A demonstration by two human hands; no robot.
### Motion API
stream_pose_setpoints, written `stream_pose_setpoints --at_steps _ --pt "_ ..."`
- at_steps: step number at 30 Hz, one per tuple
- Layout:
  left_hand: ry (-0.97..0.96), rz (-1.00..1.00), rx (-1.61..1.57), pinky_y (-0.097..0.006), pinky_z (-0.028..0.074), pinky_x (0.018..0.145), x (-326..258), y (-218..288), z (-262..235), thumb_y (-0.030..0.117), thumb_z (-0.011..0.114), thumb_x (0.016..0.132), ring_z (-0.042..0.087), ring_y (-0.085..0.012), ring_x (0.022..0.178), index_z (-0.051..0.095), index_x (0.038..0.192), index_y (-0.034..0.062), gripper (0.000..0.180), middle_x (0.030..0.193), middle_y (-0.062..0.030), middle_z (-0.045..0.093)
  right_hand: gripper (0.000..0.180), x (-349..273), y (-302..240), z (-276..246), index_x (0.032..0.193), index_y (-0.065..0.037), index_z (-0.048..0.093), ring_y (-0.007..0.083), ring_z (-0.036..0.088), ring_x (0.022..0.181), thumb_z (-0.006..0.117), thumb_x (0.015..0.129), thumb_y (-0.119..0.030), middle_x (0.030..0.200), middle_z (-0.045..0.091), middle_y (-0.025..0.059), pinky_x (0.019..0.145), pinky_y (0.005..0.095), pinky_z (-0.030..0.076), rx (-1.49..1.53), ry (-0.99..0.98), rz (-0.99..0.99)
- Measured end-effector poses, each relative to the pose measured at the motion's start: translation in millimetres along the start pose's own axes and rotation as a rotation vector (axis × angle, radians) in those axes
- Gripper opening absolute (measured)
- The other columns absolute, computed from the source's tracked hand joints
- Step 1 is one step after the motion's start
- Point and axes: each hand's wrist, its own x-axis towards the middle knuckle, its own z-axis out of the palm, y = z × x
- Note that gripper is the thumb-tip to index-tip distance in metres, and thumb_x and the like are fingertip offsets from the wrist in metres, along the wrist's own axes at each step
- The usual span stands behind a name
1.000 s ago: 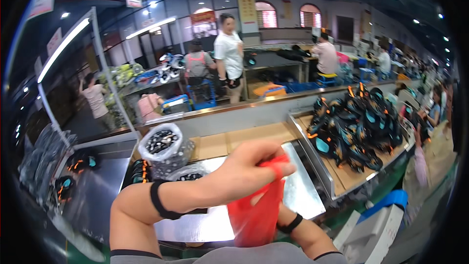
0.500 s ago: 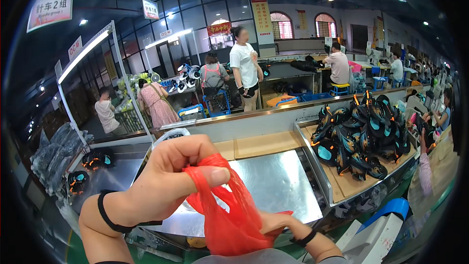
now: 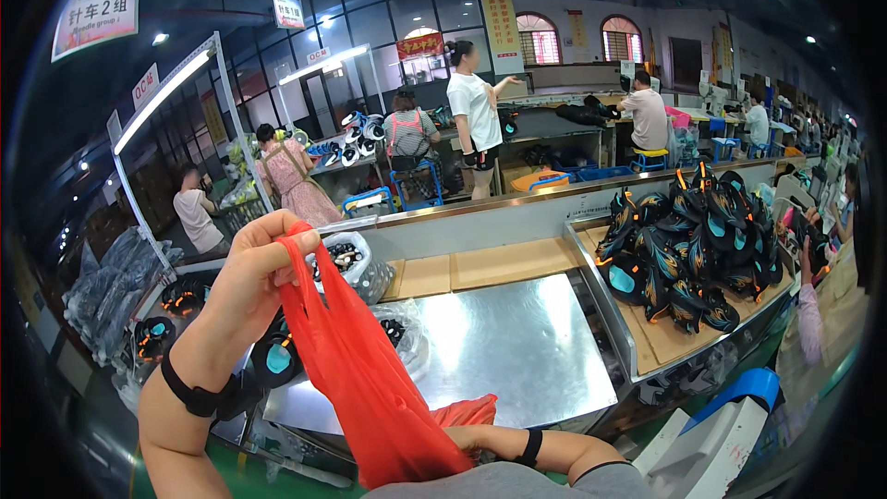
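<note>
My left hand [image 3: 268, 248] is raised at the left of the metal table, thumb and fingers pinching the top of a red plastic bag [image 3: 360, 370]. The bag hangs stretched down from it toward my lap. Low at the bag's right side is my right hand [image 3: 468, 439]; the bag covers its fingers, so their grip does not show. Another red flap of plastic [image 3: 474, 409] sticks out just above that hand. Behind the bag stand a clear plastic bag of small dark and white pieces [image 3: 370, 275] and a smaller clear bag [image 3: 413, 337] with dark pieces.
A shiny metal tabletop [image 3: 517, 342] lies before me, with a cardboard-lined strip [image 3: 508, 263] along its far side. At right, a tray [image 3: 637, 351] holds piled black shoe uppers [image 3: 693, 249]. More uppers [image 3: 277, 358] lie at left. Several people work beyond the partition.
My left hand has moved left and slightly up, drawing the red bag out longer. My right hand has shifted a little left. The clear bags now show. Beyond, the standing person has stretched out an arm.
</note>
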Motion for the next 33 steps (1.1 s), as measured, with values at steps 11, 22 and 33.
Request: stream_pose_setpoints --at_steps 11,22,33 --pt "-0.044 -0.095 0.022 -0.021 0.030 0.053 56 -41 -16 0.012 0.064 0.082 0.035 -0.0027 0.052 0.056 0.079 0.0069 0.010 0.060 0.0060 0.045 0.094 -4 -22 5 0.140 0.002 0.029 0.0246 0.037 0.129 0.078 0.069 -0.035 0.137 0.042 0.0153 0.106 0.0344 0.031 0.064 -0.023 0.228" --pt "-0.267 -0.207 -0.062 -0.020 0.028 0.049 135 -94 41 0.011 0.069 0.081 0.037 -0.0042 0.050 0.055 0.076 0.0084 0.015 0.060 0.0049 0.047 0.060 10 -45 15 0.135 -0.005 0.042 0.0204 0.042 0.125 0.060 0.090 -0.041 0.129 0.050 0.0089 0.103 0.0350 0.035 0.068 -0.040 -0.194" --pt "-0.354 -0.186 -0.103 -0.023 0.029 0.051 169 -125 44 0.011 0.068 0.081 0.038 -0.0064 0.051 0.057 0.078 0.0056 0.013 0.061 0.0016 0.050 0.025 3 5 -4 0.094 -0.003 0.062 0.0093 0.056 0.077 0.059 0.092 -0.027 0.083 0.059 0.0018 0.072 0.0253 0.044 0.109 0.381 0.026"
